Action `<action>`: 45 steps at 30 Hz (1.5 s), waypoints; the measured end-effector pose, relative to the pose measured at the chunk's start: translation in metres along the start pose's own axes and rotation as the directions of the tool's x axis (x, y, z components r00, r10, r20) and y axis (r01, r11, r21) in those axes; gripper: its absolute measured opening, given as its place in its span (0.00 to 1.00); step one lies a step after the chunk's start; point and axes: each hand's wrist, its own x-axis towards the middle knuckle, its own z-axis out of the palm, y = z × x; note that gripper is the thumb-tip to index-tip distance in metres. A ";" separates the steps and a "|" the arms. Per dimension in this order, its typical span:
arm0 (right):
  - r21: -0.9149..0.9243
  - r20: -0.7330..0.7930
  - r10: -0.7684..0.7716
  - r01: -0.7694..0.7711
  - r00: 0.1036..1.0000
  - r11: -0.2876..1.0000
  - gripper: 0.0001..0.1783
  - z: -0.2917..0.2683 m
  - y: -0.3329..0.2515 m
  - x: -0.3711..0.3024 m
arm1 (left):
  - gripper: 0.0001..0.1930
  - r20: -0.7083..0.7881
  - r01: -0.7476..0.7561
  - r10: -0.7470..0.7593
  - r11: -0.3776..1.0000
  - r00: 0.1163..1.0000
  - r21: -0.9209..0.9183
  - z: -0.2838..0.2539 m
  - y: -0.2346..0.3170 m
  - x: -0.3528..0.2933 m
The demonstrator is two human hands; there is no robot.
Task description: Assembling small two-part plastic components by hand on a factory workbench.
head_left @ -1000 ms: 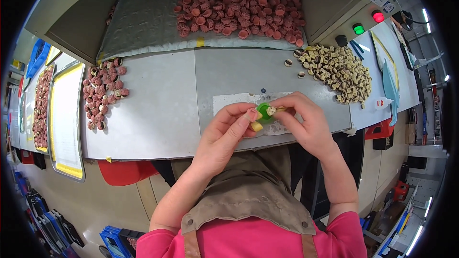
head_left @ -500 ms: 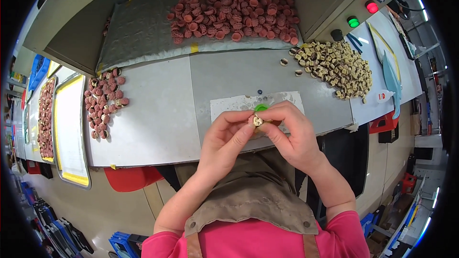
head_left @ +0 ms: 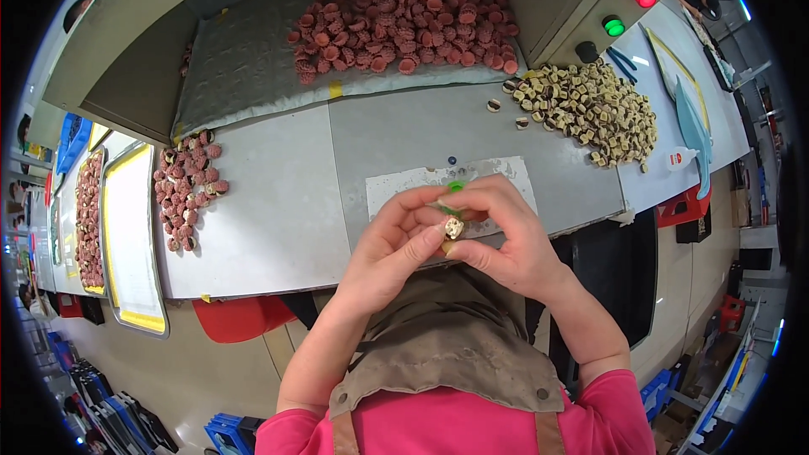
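Note:
Close together over the table's front edge, both hands are closed at a small round piece (head_left: 453, 227) with a pale, dark-flecked face. My left hand (head_left: 388, 257) pinches it between thumb and fingertips. From the other side, the thumb and curled fingers of my right hand (head_left: 510, 240) close around it. Just beyond the fingertips shows a bright green round thing (head_left: 456, 187), partly covered by the right fingers. A thin green streak also shows between the hands; its kind is unclear. Beneath lies a worn white board (head_left: 396, 190).
Pink bumpy cups (head_left: 404, 25) are heaped on grey cloth at the back. Cream-and-dark small pieces (head_left: 590, 114) pile up at right, near a white bottle (head_left: 681, 157). Filled pink pieces (head_left: 181, 194) lie at left beside a yellow-edged tray (head_left: 135, 236). A dark bead (head_left: 452, 160) sits beyond the board.
The right thumb has moved down and slightly left, and the right fingers now cover more of the green thing. The piece's pale face sits a little lower. The whole view has shifted slightly.

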 end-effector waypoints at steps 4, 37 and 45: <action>0.194 0.098 0.133 -0.150 0.986 0.970 0.17 -0.003 0.005 -0.002 | 0.25 0.017 0.069 -0.069 0.998 0.997 0.007 -0.001 0.004 0.003; 0.052 0.058 0.030 -0.033 0.998 0.998 0.13 -0.011 0.002 0.000 | 0.25 -0.006 0.102 -0.101 0.994 0.995 0.046 0.007 0.002 0.009; -0.020 0.122 -0.045 0.048 0.991 0.999 0.12 -0.023 0.000 0.001 | 0.18 -0.072 0.110 -0.099 0.980 0.993 0.168 0.013 0.016 -0.004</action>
